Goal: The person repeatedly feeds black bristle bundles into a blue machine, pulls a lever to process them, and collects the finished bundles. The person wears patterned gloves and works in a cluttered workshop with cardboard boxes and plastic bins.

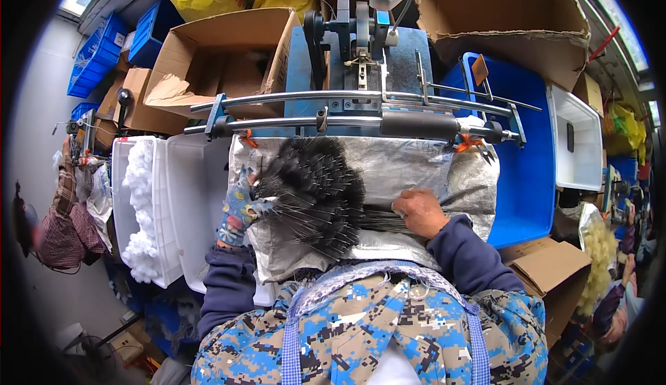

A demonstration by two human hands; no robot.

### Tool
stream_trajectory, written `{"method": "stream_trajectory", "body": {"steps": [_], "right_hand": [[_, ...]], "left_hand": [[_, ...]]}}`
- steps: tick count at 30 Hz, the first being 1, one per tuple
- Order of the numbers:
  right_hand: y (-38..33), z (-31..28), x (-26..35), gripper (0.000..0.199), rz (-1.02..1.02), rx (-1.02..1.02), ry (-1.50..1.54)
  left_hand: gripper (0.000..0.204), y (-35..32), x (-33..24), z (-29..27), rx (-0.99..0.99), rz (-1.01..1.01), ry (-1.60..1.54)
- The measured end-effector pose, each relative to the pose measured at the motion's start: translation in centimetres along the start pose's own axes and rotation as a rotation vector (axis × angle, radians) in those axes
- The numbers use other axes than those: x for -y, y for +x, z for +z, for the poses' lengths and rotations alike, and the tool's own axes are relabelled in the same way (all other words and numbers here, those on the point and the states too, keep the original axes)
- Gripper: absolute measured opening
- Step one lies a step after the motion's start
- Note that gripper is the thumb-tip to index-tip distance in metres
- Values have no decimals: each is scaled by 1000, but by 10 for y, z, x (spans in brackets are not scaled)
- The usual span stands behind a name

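Observation:
A big bundle of black bristly tufts on thin wire-like stems [322, 191] lies across a silvery sheet [395, 159] in front of me. My left hand [238, 211], in a patterned blue glove, is closed around the bundle's left side; the bundle partly hides its fingers. Thin dark stems [381, 220] reach from the bundle's right side toward my right hand [421, 211]. That hand is bare, with its fingers curled over the stem ends just above the sheet. Whether the tufts are brushes, I cannot tell.
A machine with metal bars [277, 125] stands just beyond the sheet. White bins [187, 204], one with white fluffy tufts [141, 211], are at left; a blue bin [531, 170] is at right. Cardboard boxes [222, 28] stand behind. Other people [66, 232] work at both sides.

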State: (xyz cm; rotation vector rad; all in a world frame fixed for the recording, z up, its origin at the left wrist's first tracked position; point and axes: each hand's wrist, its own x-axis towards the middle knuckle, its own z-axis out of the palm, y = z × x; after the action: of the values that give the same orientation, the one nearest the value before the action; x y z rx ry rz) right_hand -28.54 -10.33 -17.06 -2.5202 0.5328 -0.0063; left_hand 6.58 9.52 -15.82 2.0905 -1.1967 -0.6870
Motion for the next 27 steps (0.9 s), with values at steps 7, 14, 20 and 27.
{"method": "stream_trajectory", "body": {"steps": [7,14,20,27], "right_hand": [[-1,4,-3,18,73,44,48],[-1,-1,-2,18,81,64,101],[36,-42,43,25,109,-142,835],[99,-33,90,17,-259,-413,888]], "left_hand": [[12,-2,-15,10,-251,-180,-366],[31,0,-55,16,-358,120,-74],[22,-4,-107,29,-351,65,-80],[22,0,-128,49,-215,445,155]]}}
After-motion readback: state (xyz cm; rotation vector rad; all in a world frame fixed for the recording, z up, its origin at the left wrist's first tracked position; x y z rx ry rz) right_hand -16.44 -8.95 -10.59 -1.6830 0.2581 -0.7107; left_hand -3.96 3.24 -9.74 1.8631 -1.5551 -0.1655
